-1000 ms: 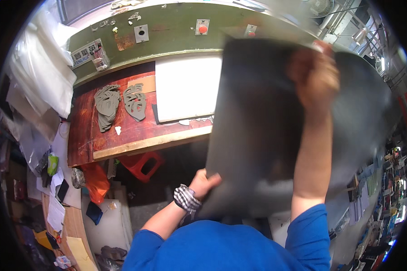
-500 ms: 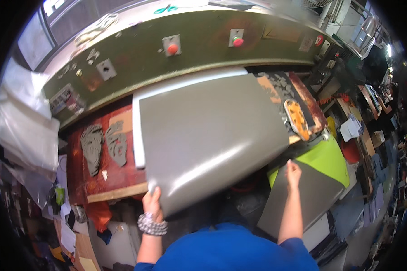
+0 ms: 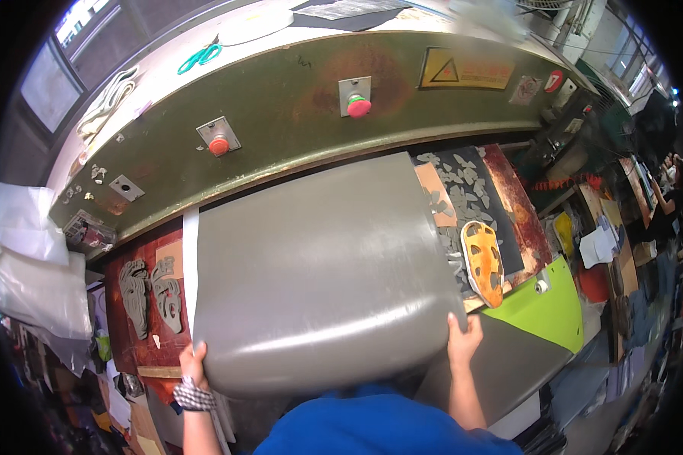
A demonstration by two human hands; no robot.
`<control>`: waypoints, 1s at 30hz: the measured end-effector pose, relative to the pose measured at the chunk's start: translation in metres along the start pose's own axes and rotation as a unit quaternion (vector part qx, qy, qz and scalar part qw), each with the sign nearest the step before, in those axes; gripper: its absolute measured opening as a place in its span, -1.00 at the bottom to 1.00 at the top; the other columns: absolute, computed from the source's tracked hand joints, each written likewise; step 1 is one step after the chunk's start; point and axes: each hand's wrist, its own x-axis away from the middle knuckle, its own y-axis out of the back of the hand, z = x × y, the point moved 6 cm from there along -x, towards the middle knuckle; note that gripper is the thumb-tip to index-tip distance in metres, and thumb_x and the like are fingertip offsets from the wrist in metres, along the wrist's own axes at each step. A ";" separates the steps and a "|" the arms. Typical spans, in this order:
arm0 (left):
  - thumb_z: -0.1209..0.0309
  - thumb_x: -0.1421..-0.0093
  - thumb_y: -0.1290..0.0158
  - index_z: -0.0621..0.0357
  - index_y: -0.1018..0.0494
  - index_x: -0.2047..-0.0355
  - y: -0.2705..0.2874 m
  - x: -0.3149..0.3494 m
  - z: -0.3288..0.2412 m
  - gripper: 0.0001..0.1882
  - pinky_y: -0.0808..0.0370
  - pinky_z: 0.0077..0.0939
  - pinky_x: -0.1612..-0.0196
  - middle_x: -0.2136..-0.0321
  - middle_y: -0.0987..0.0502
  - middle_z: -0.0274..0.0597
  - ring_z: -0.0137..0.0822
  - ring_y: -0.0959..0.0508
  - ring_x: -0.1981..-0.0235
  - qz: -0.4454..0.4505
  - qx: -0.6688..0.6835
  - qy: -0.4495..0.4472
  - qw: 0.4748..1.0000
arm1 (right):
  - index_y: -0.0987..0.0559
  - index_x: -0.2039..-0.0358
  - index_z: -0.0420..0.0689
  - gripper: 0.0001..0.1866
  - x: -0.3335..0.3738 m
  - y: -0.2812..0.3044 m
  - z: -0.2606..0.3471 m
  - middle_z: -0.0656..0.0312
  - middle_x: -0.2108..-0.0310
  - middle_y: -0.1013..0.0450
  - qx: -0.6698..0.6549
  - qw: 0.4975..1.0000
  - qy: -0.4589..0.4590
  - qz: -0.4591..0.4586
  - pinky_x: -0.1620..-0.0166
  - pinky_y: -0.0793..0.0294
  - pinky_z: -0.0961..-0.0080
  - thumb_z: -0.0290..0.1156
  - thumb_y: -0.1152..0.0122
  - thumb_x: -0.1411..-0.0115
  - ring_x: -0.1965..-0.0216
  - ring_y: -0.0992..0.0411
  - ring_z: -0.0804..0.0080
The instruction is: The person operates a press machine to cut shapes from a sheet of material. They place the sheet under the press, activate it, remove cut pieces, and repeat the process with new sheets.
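Note:
A large glossy dark grey sheet (image 3: 319, 265) lies over a white board (image 3: 191, 258), its near edge curving down toward me. My left hand (image 3: 194, 365) grips its near left corner, thumb on top. At the near right corner, my right hand (image 3: 464, 338) is closed on the edge in the same way. Just beyond that hand, an orange sole-shaped cutting die (image 3: 483, 265) rests beside grey scraps (image 3: 463, 182) on a dark pad. Left of the sheet, two grey sole-shaped cut pieces (image 3: 134, 297) lie on the dark red bed (image 3: 112, 303).
The green machine beam (image 3: 281, 83) spans the far side, with a red button (image 3: 218, 145) and a pink-red one (image 3: 358, 106). Scissors (image 3: 199, 59) lie on the ledge above. A lime green sheet (image 3: 539, 303) and another grey sheet (image 3: 501, 364) sit at right; clear plastic (image 3: 34, 265) hangs left.
My right hand has come from beside the sheet onto its near right corner. The sheet has turned straighter and covers more of the white board. My left hand still holds its corner.

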 end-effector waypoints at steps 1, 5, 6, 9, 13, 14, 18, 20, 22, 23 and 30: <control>0.39 -0.20 -0.07 0.35 -0.49 0.12 0.001 -0.021 -0.011 -0.70 -0.48 -0.45 0.11 0.22 -0.57 -0.16 -0.37 -0.55 0.22 0.019 -0.010 -0.013 1.000 | -0.52 0.27 -0.31 -0.72 -0.013 -0.012 0.055 0.14 0.34 -0.50 -0.071 0.980 0.185 -0.021 0.12 -0.39 0.52 -0.50 -0.37 -0.01 0.26 -0.42 0.47; 0.30 -0.29 0.07 0.28 -0.39 -0.01 -0.022 -0.165 -0.103 -0.63 -0.49 -0.45 0.15 0.18 -0.54 -0.16 -0.36 -0.52 0.20 0.013 -0.066 -0.107 0.992 | -0.47 0.03 -0.27 -0.41 -0.117 -0.112 0.191 -0.21 0.19 -0.47 0.129 0.963 0.236 0.030 0.04 -0.41 0.32 0.00 -0.20 -0.14 0.14 -0.46 -0.05; 0.30 -0.29 0.04 0.28 -0.36 -0.07 -0.033 -0.190 -0.121 -0.59 -0.46 -0.48 0.08 0.12 -0.53 -0.18 -0.36 -0.52 0.19 -0.010 0.026 -0.087 0.996 | -0.46 -0.03 -0.26 -0.37 -0.130 -0.137 0.221 -0.22 0.17 -0.48 0.094 0.941 0.322 0.044 0.03 -0.41 0.28 0.03 -0.18 -0.14 0.10 -0.45 -0.10; 0.26 -0.25 -0.04 0.31 -0.23 -0.16 -0.102 -0.160 -0.143 -0.45 -0.28 -0.37 -0.19 -0.15 -0.33 -0.04 -0.18 -0.36 -0.14 -0.091 -0.326 -0.326 0.882 | -0.43 -0.04 -0.29 -0.40 -0.141 -0.142 0.220 -0.17 0.03 -0.41 0.123 0.918 0.371 0.061 -0.07 -0.32 0.26 -0.05 -0.17 -0.16 0.00 -0.38 0.01; 0.15 -0.13 -0.07 0.04 -0.25 -0.20 -0.173 -0.026 -0.069 -0.37 0.16 0.35 -0.25 -0.25 -0.14 0.09 -0.04 -0.10 -0.31 0.119 -0.617 -0.386 0.676 | -0.43 -0.07 -0.21 -0.47 -0.116 -0.053 0.137 -0.18 0.01 -0.34 0.272 0.881 0.379 -0.085 -0.14 -0.20 0.13 -0.20 -0.22 -0.14 -0.08 -0.26 -0.06; 0.14 -0.13 -0.08 -0.01 -0.22 -0.23 -0.171 -0.015 -0.061 -0.34 0.19 0.36 -0.25 -0.28 -0.06 0.06 -0.03 -0.05 -0.33 0.121 -0.627 -0.333 0.694 | -0.40 -0.11 -0.18 -0.42 -0.113 -0.031 0.108 -0.24 -0.04 -0.29 0.352 0.874 0.323 -0.091 -0.16 -0.18 0.08 -0.18 -0.24 -0.12 -0.09 -0.23 -0.13; 0.08 -0.15 -0.01 -0.12 -0.17 -0.27 -0.182 -0.021 -0.067 -0.33 0.23 0.40 -0.24 -0.34 0.06 0.01 -0.06 0.03 -0.36 0.099 -0.656 -0.301 0.685 | -0.24 -0.25 -0.12 -0.14 -0.097 0.014 0.023 -0.39 -0.12 -0.14 0.418 0.876 0.233 -0.061 -0.19 -0.15 0.01 -0.13 -0.39 0.04 -0.15 -0.13 -0.30; 0.03 -0.18 0.04 -0.22 -0.20 -0.25 -0.195 -0.039 -0.075 -0.38 0.22 0.50 -0.19 -0.33 0.01 -0.04 -0.12 -0.01 -0.35 0.088 -0.671 -0.276 0.683 | -0.26 -0.22 -0.13 -0.07 -0.100 0.024 0.008 -0.33 -0.12 -0.16 0.398 0.880 0.256 -0.035 -0.16 -0.19 0.02 -0.16 -0.48 0.15 -0.15 -0.15 -0.27; 0.04 -0.20 0.06 -0.26 -0.20 -0.24 -0.214 -0.056 -0.091 -0.41 0.23 0.52 -0.18 -0.33 0.00 -0.07 -0.17 -0.02 -0.35 0.041 -0.647 -0.321 0.690 | -0.29 -0.18 -0.16 -0.09 -0.108 0.031 0.005 -0.27 -0.11 -0.20 0.357 0.883 0.303 -0.026 -0.16 -0.19 0.03 -0.19 -0.50 0.18 -0.14 -0.16 -0.24; 0.04 -0.21 0.07 -0.27 -0.20 -0.24 -0.221 -0.069 -0.094 -0.42 0.24 0.53 -0.18 -0.33 -0.01 -0.09 -0.19 -0.02 -0.35 0.039 -0.653 -0.293 0.697 | -0.30 -0.16 -0.17 -0.10 -0.112 0.032 0.006 -0.24 -0.10 -0.22 0.333 0.881 0.335 -0.015 -0.16 -0.20 0.03 -0.20 -0.51 0.19 -0.14 -0.16 -0.22; 0.13 -0.27 0.13 -0.16 -0.19 -0.24 -0.245 -0.108 -0.098 -0.48 0.11 0.38 -0.23 -0.29 -0.08 -0.07 -0.13 -0.05 -0.33 0.026 -0.559 -0.343 0.755 | -0.32 -0.13 -0.19 -0.19 -0.128 0.034 0.010 0.07 0.08 -0.40 0.058 0.969 0.241 0.011 0.00 -0.38 0.45 -0.46 -0.52 0.16 0.10 -0.40 0.30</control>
